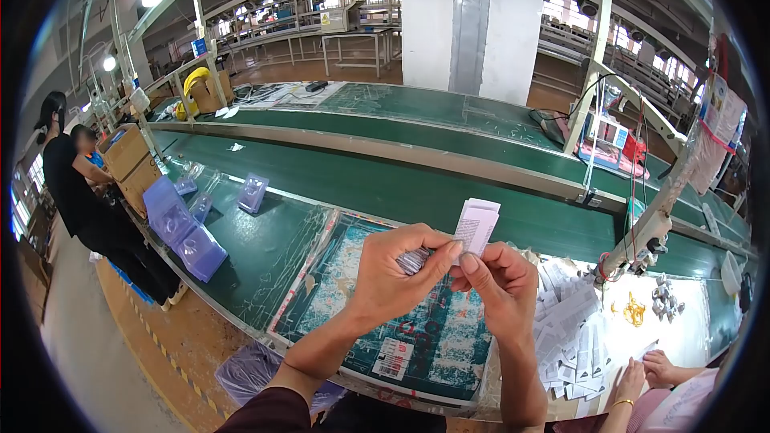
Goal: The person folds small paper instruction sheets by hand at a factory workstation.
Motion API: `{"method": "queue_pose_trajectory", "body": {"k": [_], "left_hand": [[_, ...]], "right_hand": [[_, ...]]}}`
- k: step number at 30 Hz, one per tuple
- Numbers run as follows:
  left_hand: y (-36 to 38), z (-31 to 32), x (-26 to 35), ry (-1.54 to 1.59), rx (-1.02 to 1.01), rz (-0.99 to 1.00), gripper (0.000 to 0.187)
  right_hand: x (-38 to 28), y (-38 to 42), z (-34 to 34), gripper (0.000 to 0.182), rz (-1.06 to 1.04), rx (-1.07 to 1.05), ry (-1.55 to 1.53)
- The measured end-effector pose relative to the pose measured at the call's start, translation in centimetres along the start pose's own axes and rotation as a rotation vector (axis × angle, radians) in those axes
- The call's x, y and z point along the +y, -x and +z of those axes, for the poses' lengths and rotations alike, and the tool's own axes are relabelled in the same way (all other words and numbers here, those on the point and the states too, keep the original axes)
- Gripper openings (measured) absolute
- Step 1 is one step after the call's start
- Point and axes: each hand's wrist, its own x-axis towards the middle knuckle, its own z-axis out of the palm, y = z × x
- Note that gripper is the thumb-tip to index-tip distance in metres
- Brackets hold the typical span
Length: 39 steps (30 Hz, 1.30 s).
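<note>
My left hand (409, 269) pinches the lower left edge of a small folded white paper (476, 224) with printed text. Curled in that same palm is a small grey striped item (413, 261), partly hidden by the fingers. From the right, my right hand (501, 281) grips the paper's lower edge between thumb and fingers. Both hands touch at the paper, above a worn teal board (385, 305) with a barcode label (393, 358). To the right of my right hand lies a heap of white papers (573, 329).
Clear plastic trays (180, 228) lie at the left, beside cardboard boxes (128, 162) and two people. A green conveyor (361, 162) runs behind. At the lower right are a co-worker's hands (646, 370), yellow bands (634, 309) and small metallic parts (664, 298).
</note>
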Motion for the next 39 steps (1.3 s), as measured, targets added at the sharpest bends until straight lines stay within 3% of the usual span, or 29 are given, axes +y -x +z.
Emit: {"method": "queue_pose_trajectory", "body": {"k": [2,6,9,11,12,14,20,24,26,29,39], "left_hand": [[-0.1,-0.5,0.2,0.077,-0.096,-0.148,0.013],[-0.3,-1.0,0.9,0.189,-0.038,-0.299,0.015],[-0.4,-1.8,0.7,0.105,-0.013,-0.256,0.016],[-0.6,-2.5,1.0,0.271,-0.021,-0.404,0.016],[-0.5,-2.6,1.0,0.273,-0.014,-0.404,0.016],[-0.5,-2.5,0.8,0.346,-0.017,-0.432,0.016],[-0.5,-2.0,0.8,0.321,-0.124,-0.435,0.017],[-0.4,-1.5,0.9,0.274,-0.136,-0.432,0.016],[-0.3,-1.4,0.5,0.336,-0.149,-0.429,0.016],[-0.2,-1.2,0.3,0.310,-0.146,-0.383,0.017],[0.0,-0.5,0.7,0.302,-0.132,-0.429,0.018]], "right_hand": [[-0.4,0.1,-0.1,0.015,0.042,-0.006,0.022],[-0.2,0.2,-0.5,0.016,0.128,-0.080,0.041],[0.1,-0.1,-0.1,0.016,0.030,-0.132,0.155],[-0.6,-0.2,0.7,0.016,-0.260,-0.024,0.269],[-0.6,-0.3,0.7,0.016,-0.259,-0.031,0.271],[-0.6,-0.7,0.1,0.020,-0.452,-0.081,0.552],[-0.6,-0.7,-0.7,0.026,-0.587,-0.107,0.599],[-0.4,-0.8,-1.2,0.019,-0.563,-0.135,0.591],[0.6,-0.6,-0.9,0.012,-0.308,-0.027,0.175],[0.6,-0.5,-0.8,0.008,-0.181,-0.030,0.030],[0.7,-0.1,0.5,0.004,-0.095,0.162,-0.105]]}}
